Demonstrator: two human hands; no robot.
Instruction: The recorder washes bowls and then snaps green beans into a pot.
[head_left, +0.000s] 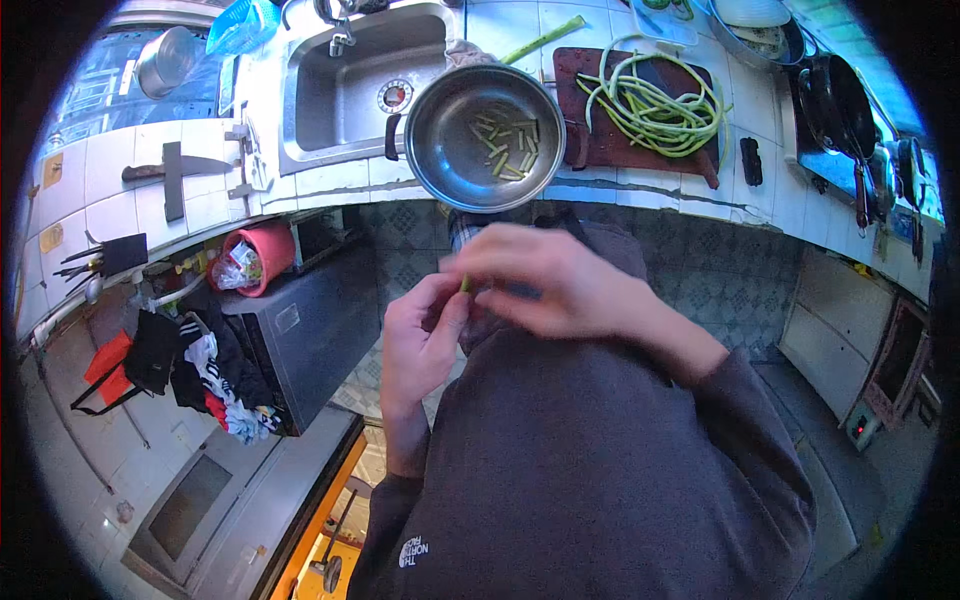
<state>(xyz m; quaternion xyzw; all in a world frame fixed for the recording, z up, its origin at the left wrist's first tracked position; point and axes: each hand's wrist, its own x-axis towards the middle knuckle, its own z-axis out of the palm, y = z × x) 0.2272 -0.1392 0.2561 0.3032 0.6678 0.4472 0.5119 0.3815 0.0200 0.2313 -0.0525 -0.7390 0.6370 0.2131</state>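
Note:
My left hand pinches a short green bean piece between thumb and fingers, with only its tip showing. Just above and beside it is my right hand, blurred by motion, its thumb apart from its fingers and nothing visible between them. Beyond both hands, a two-handled steel pan stands at the counter's front edge and holds several short-cut bean pieces. To its right, a tangle of whole long beans lies on a brown cutting board.
Left of the pan is a steel sink with a tap. A green stalk lies behind the pan. On the left wall hang a knife and a utensil holder. Dark pans stand at right. A pink bin sits lower left.

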